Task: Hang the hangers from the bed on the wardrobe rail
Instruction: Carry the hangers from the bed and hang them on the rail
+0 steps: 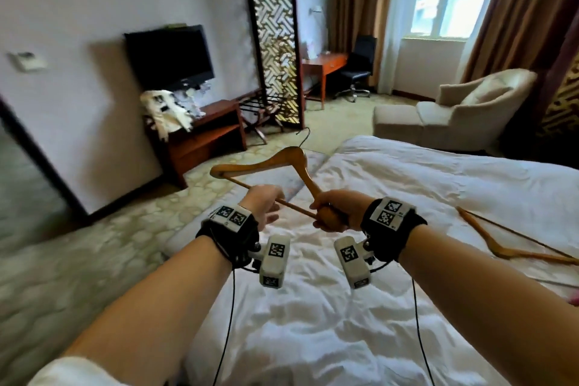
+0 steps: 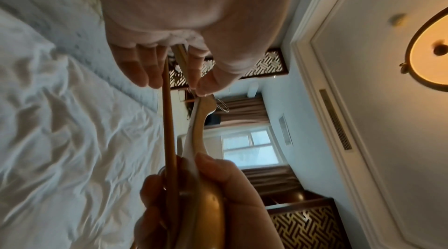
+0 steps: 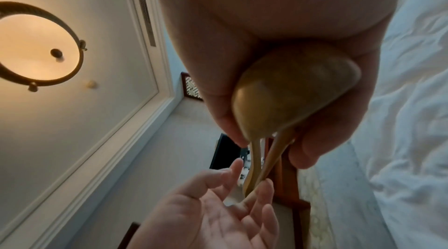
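The wooden hanger [image 1: 282, 166] is up off the bed [image 1: 407, 185], held out in front of the person above its near edge, lying roughly flat with its metal hook [image 1: 303, 135] pointing away toward the far side of the room. Its long axis, along the crossbar [image 1: 266, 194], runs from the rounded far-left shoulder back and rightward to the near-right end. That near-right end sits buried in the right hand [image 1: 336, 211], whose fingers and thumb are wrapped firmly round the bulbous tip; the right wrist view shows the tip [image 3: 288, 88] filling the palm. The left hand [image 1: 264, 202] is at the crossbar just left of the right hand, fingers mostly straight and loosely spread, with fingertips [image 2: 150, 79] touching the bar rather than closing on it, so the load appears to rest on the right hand alone. The hook lies well ahead of both hands, nearer the left, which would likely be the one to steady the neck before the hook meets a rail. No wardrobe rail is in view. A second hanger [image 1: 513, 244] lies on the white bedding to the right, close to the right forearm. Beyond are a television [image 1: 170, 56], a low wooden stand [image 1: 213, 131] and an armchair [image 1: 470, 103].
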